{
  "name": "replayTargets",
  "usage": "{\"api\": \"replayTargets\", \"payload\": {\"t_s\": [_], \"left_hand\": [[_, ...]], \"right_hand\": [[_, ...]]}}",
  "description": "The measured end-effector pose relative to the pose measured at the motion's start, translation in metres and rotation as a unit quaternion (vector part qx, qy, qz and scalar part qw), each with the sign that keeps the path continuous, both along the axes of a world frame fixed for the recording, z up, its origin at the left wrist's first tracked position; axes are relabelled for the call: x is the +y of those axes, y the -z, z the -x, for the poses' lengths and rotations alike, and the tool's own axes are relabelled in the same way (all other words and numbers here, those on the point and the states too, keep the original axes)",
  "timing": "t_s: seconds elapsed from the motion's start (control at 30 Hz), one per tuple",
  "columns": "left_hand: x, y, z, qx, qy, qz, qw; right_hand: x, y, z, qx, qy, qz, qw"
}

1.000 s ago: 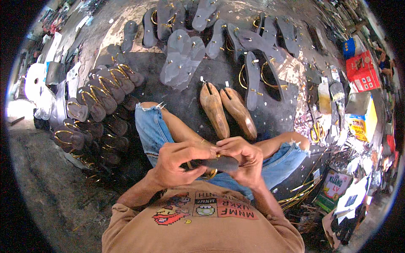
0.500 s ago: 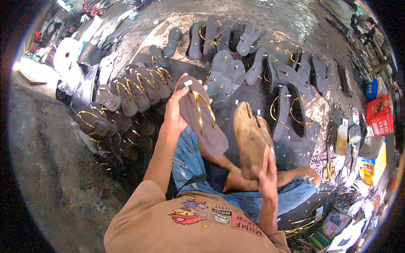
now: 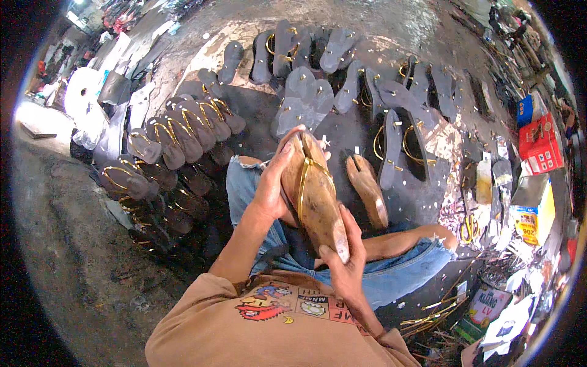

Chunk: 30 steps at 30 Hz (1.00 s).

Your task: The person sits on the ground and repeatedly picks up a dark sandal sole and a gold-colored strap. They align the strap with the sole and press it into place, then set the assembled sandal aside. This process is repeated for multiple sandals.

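A wooden shoe last (image 3: 320, 211) lies between my two hands over my lap, its split toe end pointing away. The gold thong strap (image 3: 302, 183) of a flip-flop crosses the top of the last; the flip-flop's sole is mostly hidden under it. My left hand (image 3: 273, 183) is closed round the toe end. My right hand (image 3: 347, 254) grips the heel end, thumb on top. A second wooden last (image 3: 369, 194) rests on the dark surface just right of my hands.
Rows of dark flip-flops with gold straps (image 3: 186, 128) are stacked at the left. Dark soles (image 3: 306, 101) and more flip-flops spread beyond my hands. A red box (image 3: 540, 144), a yellow-and-blue box (image 3: 533, 214) and a tin (image 3: 486, 312) stand at the right among scraps.
One last went from my right hand into the flip-flop's strap, and that hand now holds its heel. The other last lies on the dark surface. My left hand has tilted the flip-flop.
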State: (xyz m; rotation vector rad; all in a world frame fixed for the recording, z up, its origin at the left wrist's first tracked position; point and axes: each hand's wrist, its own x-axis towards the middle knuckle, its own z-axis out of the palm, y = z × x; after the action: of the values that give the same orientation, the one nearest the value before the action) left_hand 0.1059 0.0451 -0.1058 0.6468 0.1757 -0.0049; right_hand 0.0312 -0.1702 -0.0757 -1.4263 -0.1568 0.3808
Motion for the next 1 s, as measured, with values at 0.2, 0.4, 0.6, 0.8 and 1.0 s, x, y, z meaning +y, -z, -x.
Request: {"api": "replayTargets", "payload": {"t_s": [0.2, 0.4, 0.6, 0.8, 1.0], "left_hand": [[-0.018, 0.016, 0.028, 0.102, -0.046, 0.013, 0.994], [-0.023, 0.029, 0.106, 0.223, 0.074, -0.1, 0.967], [-0.032, -0.059, 0.135, 0.28, 0.106, 0.11, 0.948], [-0.044, -0.019, 0.177, 0.31, 0.11, 0.218, 0.919], [-0.033, -0.134, 0.108, 0.199, 0.194, 0.039, 0.96]], "right_hand": [[0.001, 0.022, -0.009, -0.163, -0.008, 0.123, 0.979], [-0.013, 0.037, -0.003, -0.08, -0.119, 0.039, 0.989], [-0.032, 0.007, 0.023, 0.141, -0.066, 0.114, 0.981], [-0.041, -0.012, 0.049, 0.341, -0.037, -0.04, 0.938], [-0.07, 0.017, 0.05, 0.314, -0.14, -0.018, 0.939]]}}
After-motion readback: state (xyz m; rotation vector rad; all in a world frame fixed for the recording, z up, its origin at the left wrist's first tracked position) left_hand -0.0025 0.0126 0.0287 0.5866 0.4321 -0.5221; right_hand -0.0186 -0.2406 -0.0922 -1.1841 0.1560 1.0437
